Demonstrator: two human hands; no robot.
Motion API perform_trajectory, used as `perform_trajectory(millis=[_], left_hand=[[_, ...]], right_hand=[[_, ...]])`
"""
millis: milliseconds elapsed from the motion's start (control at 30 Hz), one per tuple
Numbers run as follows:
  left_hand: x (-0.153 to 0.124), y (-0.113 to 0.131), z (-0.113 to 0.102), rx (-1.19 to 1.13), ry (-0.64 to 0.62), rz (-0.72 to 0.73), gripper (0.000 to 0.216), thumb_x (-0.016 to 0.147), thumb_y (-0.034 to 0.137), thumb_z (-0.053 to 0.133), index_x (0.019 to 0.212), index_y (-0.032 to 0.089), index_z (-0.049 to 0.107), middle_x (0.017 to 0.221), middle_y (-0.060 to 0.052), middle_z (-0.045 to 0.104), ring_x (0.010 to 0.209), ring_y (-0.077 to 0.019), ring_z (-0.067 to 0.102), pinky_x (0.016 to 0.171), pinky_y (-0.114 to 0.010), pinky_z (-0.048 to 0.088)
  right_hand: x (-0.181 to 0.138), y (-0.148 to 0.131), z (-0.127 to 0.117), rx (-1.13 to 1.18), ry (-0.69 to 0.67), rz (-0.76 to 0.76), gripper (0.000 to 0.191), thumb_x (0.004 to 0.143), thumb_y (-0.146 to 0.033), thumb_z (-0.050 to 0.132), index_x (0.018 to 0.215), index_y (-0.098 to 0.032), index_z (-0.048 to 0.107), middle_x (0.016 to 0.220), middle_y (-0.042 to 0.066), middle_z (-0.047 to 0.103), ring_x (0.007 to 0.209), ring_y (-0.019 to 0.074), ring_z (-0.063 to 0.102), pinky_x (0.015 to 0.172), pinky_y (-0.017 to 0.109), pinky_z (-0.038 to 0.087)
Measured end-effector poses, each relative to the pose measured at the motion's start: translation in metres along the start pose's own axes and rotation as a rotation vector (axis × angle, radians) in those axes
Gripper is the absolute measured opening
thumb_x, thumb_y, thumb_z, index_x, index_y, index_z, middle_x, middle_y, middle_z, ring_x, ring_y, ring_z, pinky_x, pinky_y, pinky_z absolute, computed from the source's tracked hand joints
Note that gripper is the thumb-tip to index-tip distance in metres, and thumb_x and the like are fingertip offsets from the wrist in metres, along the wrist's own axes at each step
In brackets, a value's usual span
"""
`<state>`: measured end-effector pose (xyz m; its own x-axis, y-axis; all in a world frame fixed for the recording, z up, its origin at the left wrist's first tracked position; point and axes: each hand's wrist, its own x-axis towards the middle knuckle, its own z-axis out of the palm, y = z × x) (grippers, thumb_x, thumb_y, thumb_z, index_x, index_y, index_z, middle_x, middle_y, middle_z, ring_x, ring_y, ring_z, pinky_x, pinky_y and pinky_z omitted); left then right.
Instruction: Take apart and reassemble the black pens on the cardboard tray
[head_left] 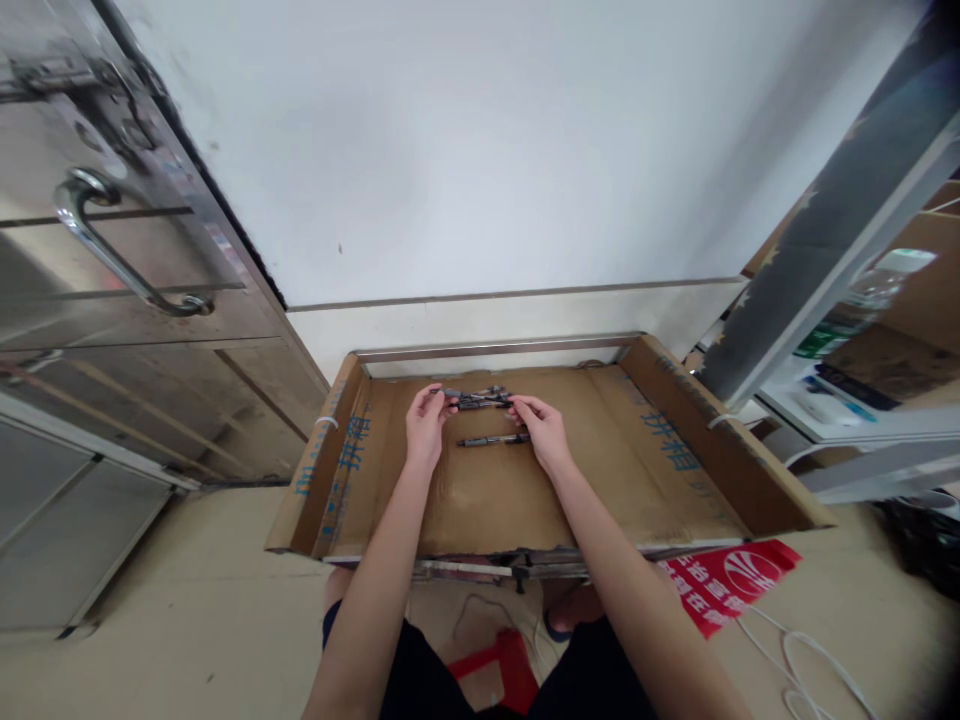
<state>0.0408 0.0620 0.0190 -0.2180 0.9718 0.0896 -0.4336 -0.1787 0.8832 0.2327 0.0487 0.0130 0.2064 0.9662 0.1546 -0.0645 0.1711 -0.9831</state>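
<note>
Dark pen (pixel 480 402) hangs over the far middle of a cardboard tray (pixel 750 470), the largest thing in view, lined with flattened boxes printed in blue. The left hand (pixel 426 425) pinches the pen's left end and the right hand (pixel 541 425) its right end, fingers closed narrowly on it. A second pen (pixel 491 440) lies on the cardboard just near of it, its right end hidden under the right hand. Small grey parts (pixel 491 391) just beyond are too blurred to identify
</note>
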Motion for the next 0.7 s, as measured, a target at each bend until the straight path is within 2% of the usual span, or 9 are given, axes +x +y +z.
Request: perform_trajectory(millis=[100,200,400,700], left_hand=[[0.004,-0.005,-0.004,0.017,0.098,0.024,0.029,0.072,0.041,0.068,0.087,0.018,0.055,0.08,-0.003,0.064,0.077,-0.0142,0.065,0.073,-0.029,0.05],[0.007,-0.007,-0.008,0.012,0.147,0.03,0.029,0.073,0.042,0.066,0.082,0.018,0.051,0.078,-0.003,0.064,0.076,-0.0136,0.065,0.074,-0.029,0.049],[0.005,-0.005,-0.007,0.004,0.131,-0.003,0.028,0.073,0.039,0.066,0.079,0.018,0.048,0.076,-0.003,0.063,0.071,-0.0126,0.064,0.071,-0.029,0.048],[0.004,-0.005,-0.006,0.018,0.093,-0.053,0.029,0.071,0.038,0.068,0.082,0.018,0.05,0.075,-0.001,0.062,0.071,-0.0132,0.064,0.069,-0.029,0.048]], right_hand=[[0.0,0.001,-0.001,-0.059,0.011,-0.035,0.031,0.074,-0.046,0.062,0.085,-0.019,0.07,0.073,0.005,0.068,0.067,0.0174,0.06,0.061,0.029,0.047],[-0.003,0.001,0.0,-0.215,-0.015,-0.134,0.025,0.077,-0.039,0.058,0.086,-0.019,0.071,0.078,0.006,0.068,0.069,0.0183,0.06,0.064,0.031,0.048],[-0.01,-0.001,0.004,-0.599,-0.112,-0.433,0.018,0.082,-0.025,0.053,0.085,-0.022,0.071,0.08,0.006,0.068,0.077,0.021,0.056,0.07,0.034,0.047],[-0.008,0.006,0.002,-0.747,-0.176,-0.528,0.019,0.084,-0.021,0.051,0.081,-0.021,0.071,0.079,0.007,0.066,0.083,0.023,0.05,0.077,0.037,0.044]])
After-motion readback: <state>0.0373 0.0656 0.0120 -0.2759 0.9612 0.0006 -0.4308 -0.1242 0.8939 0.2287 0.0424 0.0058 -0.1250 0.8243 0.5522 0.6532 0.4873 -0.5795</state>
